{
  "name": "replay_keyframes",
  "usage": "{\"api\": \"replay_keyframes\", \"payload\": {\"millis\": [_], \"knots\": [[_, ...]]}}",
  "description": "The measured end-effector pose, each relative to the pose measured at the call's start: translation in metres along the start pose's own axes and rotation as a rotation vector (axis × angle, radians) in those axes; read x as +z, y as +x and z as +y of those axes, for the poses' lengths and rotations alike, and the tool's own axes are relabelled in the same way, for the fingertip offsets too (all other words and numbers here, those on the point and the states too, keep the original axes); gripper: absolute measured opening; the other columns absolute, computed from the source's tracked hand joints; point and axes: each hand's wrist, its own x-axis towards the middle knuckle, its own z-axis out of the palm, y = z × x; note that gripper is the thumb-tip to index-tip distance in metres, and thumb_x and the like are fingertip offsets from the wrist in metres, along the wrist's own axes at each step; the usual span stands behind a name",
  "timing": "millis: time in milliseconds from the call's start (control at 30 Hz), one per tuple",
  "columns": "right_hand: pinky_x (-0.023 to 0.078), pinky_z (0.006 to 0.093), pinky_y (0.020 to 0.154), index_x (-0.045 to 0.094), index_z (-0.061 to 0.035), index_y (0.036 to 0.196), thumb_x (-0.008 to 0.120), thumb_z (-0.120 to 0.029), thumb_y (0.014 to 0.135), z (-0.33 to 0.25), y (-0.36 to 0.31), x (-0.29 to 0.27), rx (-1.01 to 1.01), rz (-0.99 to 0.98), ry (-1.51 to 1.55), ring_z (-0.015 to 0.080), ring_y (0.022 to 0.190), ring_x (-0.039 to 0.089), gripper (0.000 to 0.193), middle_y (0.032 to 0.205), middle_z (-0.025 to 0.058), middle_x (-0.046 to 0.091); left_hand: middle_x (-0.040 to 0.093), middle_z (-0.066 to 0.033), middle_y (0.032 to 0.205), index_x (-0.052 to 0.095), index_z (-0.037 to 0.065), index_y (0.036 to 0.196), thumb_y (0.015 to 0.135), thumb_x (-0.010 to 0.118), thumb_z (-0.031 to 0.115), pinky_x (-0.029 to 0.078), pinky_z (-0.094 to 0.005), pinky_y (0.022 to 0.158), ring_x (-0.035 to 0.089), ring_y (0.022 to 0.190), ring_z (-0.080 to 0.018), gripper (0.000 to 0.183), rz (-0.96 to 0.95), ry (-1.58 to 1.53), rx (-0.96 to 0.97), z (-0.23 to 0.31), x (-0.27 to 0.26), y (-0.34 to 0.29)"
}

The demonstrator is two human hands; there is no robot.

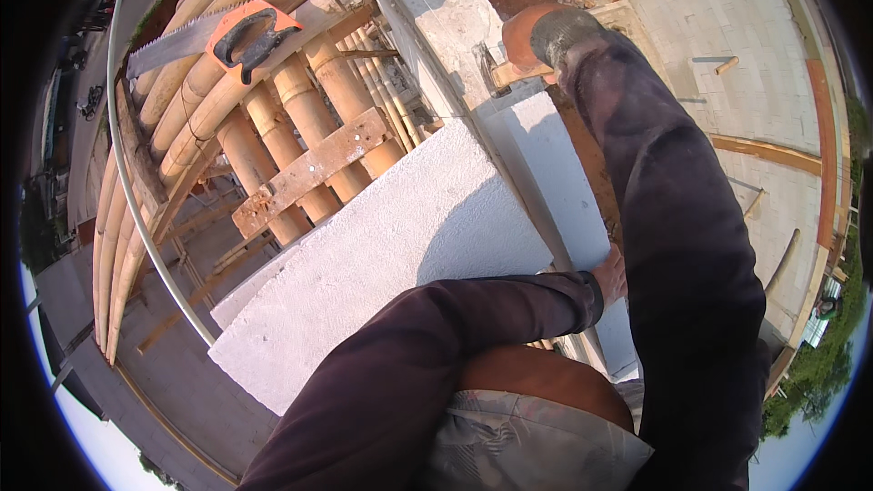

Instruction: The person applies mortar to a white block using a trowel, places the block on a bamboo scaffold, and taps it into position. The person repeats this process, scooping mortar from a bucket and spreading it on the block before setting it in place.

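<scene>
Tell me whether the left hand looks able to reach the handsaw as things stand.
Probably not without shifting: the left hand is by the narrow white block, and the wide white block lies between it and the handsaw. Nothing covers the saw, though.

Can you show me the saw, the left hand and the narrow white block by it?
Saw (221, 36): head view, on its orange handle.
Left hand (613, 275): head view, on skin past the cuff.
Narrow white block (564, 184): head view, on its long bright face.
</scene>
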Motion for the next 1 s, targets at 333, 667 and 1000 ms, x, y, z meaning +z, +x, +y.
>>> {"api": "replay_keyframes", "payload": {"millis": [333,667,1000], "knots": [[0.047,0.033,0.055,0.056,0.0018,0.114,0.06,-0.024,0.096,0.01,-0.197,0.092,0.297,1.175,0.895,0.0176,0.057,0.059,0.032,0.072,0.01,0.06,0.043,-0.0176,0.146,0.047,0.013,0.144,0.097,0.044,0.027,0.013,-0.0752,0.109,0.034,0.137,-0.0437,0.049,-0.004,-0.06,0.029,-0.009,-0.042,-0.03],[0.049,0.0433,0.067,0.054,0.0032,0.118,0.059,-0.021,0.096,-0.067,-0.346,0.271,0.638,1.108,0.977,0.0297,0.069,0.063,0.034,0.082,0.0195,0.063,0.057,-0.0175,0.128,0.061,0.01,0.127,0.088,0.067,0.029,0.031,-0.0648,0.104,0.047,0.129,-0.0387,0.044,-0.286,-0.014,-0.008,-0.114,-0.16,-0.04],[0.051,0.0477,0.067,0.054,0.0053,0.121,0.063,-0.018,0.094,-0.218,-0.385,0.423,0.809,0.934,1.023,0.0441,0.077,0.065,0.037,0.086,0.0274,0.064,0.062,-0.0159,0.123,0.057,0.014,0.133,0.077,0.074,0.056,0.034,-0.0546,0.103,0.055,0.121,-0.0346,0.073,-0.433,-0.019,-0.118,-0.154,-0.124,-0.055]]}}
